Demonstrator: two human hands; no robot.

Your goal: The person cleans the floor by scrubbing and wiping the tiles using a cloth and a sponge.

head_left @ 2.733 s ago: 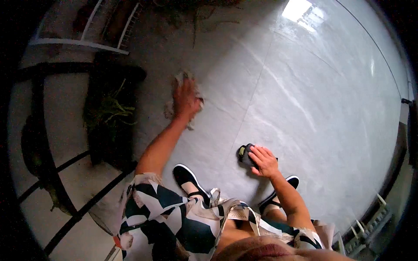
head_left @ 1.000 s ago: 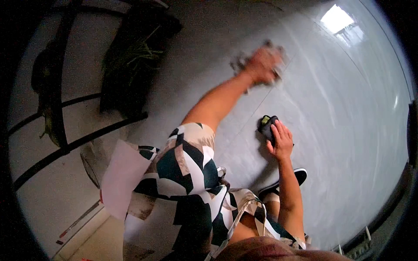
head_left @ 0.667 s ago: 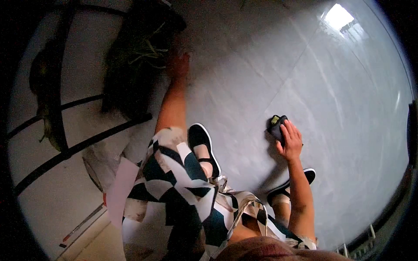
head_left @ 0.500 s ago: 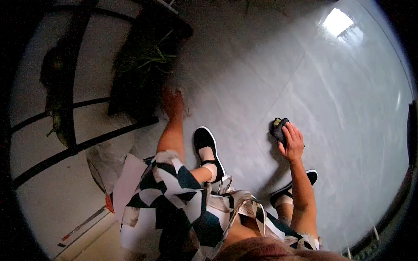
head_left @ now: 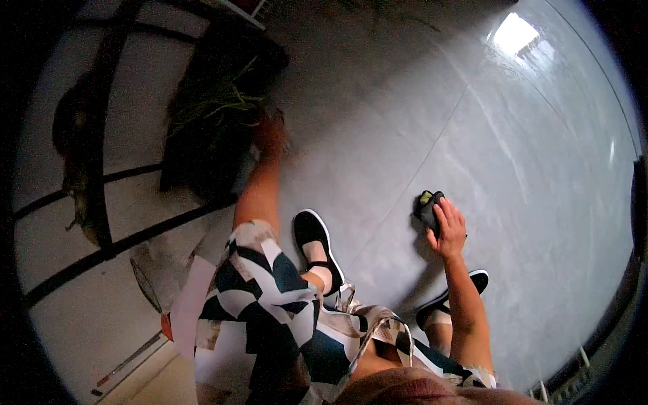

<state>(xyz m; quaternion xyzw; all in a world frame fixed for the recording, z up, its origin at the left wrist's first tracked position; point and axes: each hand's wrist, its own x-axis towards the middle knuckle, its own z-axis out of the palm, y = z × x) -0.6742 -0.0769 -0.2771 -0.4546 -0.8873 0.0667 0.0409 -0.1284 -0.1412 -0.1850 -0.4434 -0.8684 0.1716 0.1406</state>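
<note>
Head | right hand on dark object | left hand near greens

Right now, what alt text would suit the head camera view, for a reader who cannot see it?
A person leans over a grey floor, right hand on a small dark object with a green patch, left hand blurred beside green stalks in shadow; both black shoes are in view.

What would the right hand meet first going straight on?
Right hand: the dark object with a green patch, apparently against its fingers. Beyond that, just floor as far as visible; depth unclear.
</note>
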